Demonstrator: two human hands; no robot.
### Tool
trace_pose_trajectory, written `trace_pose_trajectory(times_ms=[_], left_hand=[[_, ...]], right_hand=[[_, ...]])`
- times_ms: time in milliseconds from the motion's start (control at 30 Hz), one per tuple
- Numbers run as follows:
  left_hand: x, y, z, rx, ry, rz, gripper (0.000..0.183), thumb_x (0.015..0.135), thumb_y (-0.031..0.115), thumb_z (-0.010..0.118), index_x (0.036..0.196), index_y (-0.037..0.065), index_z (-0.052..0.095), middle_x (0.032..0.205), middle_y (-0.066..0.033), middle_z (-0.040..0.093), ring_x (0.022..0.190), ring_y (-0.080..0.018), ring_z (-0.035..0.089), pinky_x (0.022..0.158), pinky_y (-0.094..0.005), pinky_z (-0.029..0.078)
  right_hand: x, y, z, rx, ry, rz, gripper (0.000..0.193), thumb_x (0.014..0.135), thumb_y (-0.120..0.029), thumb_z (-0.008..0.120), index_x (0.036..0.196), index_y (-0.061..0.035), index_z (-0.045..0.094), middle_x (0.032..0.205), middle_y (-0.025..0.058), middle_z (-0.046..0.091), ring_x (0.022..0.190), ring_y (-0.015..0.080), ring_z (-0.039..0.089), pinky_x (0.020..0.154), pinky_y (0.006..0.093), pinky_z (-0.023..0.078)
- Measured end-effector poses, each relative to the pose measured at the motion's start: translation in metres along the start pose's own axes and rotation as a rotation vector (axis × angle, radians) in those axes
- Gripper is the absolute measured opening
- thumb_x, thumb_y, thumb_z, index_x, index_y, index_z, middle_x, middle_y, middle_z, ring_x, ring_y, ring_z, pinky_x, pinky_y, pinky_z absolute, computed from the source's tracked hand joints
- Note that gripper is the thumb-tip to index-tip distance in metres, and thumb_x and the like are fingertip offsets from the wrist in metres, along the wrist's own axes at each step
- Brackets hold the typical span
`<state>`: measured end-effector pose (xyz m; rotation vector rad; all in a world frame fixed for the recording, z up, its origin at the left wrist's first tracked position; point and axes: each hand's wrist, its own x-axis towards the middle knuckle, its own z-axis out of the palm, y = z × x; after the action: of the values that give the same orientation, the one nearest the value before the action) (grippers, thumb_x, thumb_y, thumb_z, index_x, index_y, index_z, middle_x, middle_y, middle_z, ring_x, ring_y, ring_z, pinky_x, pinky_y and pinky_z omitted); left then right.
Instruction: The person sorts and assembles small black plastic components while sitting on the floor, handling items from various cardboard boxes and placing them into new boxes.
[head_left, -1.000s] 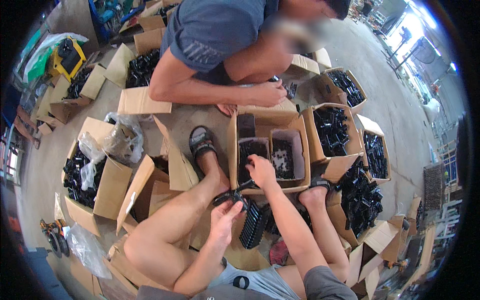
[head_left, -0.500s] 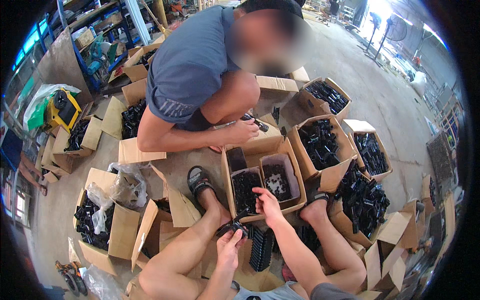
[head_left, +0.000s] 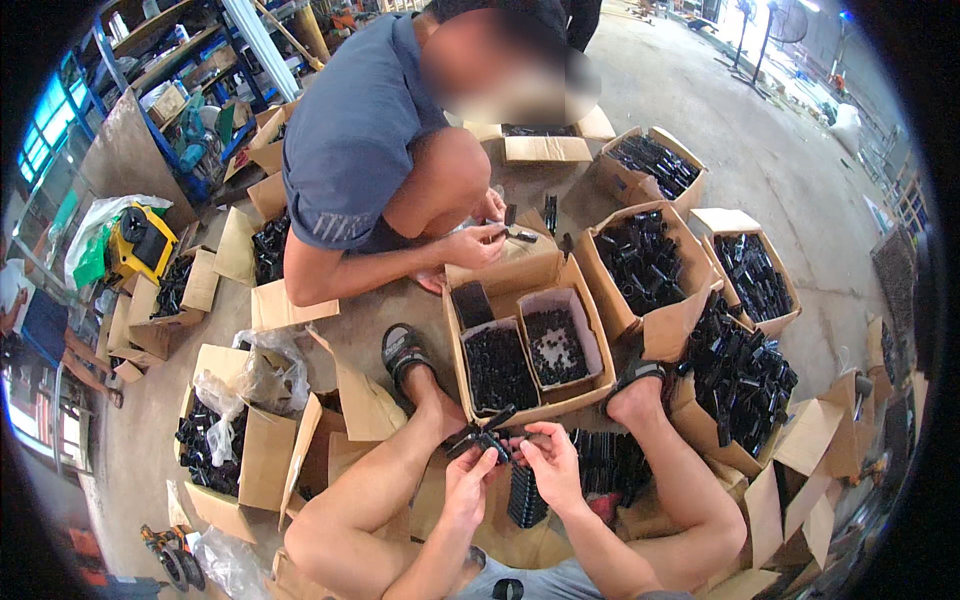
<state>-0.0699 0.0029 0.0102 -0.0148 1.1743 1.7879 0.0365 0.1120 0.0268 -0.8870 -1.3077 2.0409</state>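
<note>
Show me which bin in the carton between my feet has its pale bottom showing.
The right bin: a pale patch shows among its black pieces; in the left bin, black pieces hide the bottom.

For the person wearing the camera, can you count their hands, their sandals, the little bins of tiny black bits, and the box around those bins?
Left hand and right hand: 2
Sandals: 2
Little bins: 2
Cardboard box: 1
Total: 7

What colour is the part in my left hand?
The part is black, best seen in the head view.
</note>
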Motion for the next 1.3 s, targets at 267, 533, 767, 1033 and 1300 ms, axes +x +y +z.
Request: trace_pose_trajectory(times_ms=[267, 533, 767, 1033, 1300], left_hand=[[-0.005, -0.003, 0.003, -0.019, -0.024, 0.044, 0.038, 0.095, 0.017, 0.071, 0.129, 0.002, 0.062, 0.120, -0.0067, 0.070, 0.110, -0.0162, 0.066, 0.091, -0.0324, 0.053], [-0.011, 0.002, 0.005, -0.115, -0.156, 0.110, 0.038, 0.095, 0.015, 0.070, 0.130, 0.002, 0.062, 0.122, -0.0074, 0.070, 0.112, -0.0161, 0.065, 0.094, -0.0329, 0.053], [-0.010, 0.003, 0.004, -0.082, -0.130, 0.148, 0.030, 0.091, 0.007, 0.073, 0.120, -0.001, 0.068, 0.116, -0.0071, 0.071, 0.106, -0.0138, 0.066, 0.097, -0.0332, 0.052], [-0.019, 0.007, 0.003, 0.026, -0.209, 0.246, 0.034, 0.084, -0.004, 0.078, 0.116, -0.003, 0.069, 0.111, -0.0078, 0.072, 0.097, -0.0130, 0.067, 0.090, -0.0306, 0.055], [-0.022, 0.012, 0.008, 0.319, -0.148, 0.432, 0.034, 0.083, 0.000, 0.080, 0.116, -0.001, 0.070, 0.108, -0.0065, 0.073, 0.097, -0.0132, 0.068, 0.085, -0.0316, 0.055]], right_hand=[[-0.003, 0.000, 0.017, -0.223, 0.175, -0.334, 0.016, 0.096, -0.001, 0.066, 0.109, 0.0042, 0.060, 0.104, 0.0118, 0.071, 0.093, 0.0137, 0.068, 0.084, 0.0270, 0.054], [-0.009, -0.011, 0.032, -0.162, 0.215, -0.355, 0.010, 0.090, 0.004, 0.072, 0.099, 0.0033, 0.070, 0.095, 0.0077, 0.072, 0.085, 0.0086, 0.064, 0.076, 0.0239, 0.053], [-0.002, -0.013, 0.024, -0.353, 0.167, -0.499, 0.012, 0.081, 0.007, 0.077, 0.089, 0.0005, 0.071, 0.091, 0.0108, 0.073, 0.080, 0.0160, 0.066, 0.074, 0.0265, 0.051], [-0.010, -0.015, 0.018, -0.294, 0.094, -0.514, 0.015, 0.077, 0.009, 0.078, 0.083, -0.0017, 0.070, 0.092, 0.0067, 0.073, 0.091, 0.0180, 0.062, 0.084, 0.0314, 0.048], [-0.023, -0.018, 0.006, -0.345, -0.022, -0.507, 0.022, 0.074, 0.006, 0.080, 0.094, 0.0014, 0.074, 0.099, 0.0089, 0.071, 0.097, 0.0215, 0.062, 0.089, 0.0335, 0.047]])
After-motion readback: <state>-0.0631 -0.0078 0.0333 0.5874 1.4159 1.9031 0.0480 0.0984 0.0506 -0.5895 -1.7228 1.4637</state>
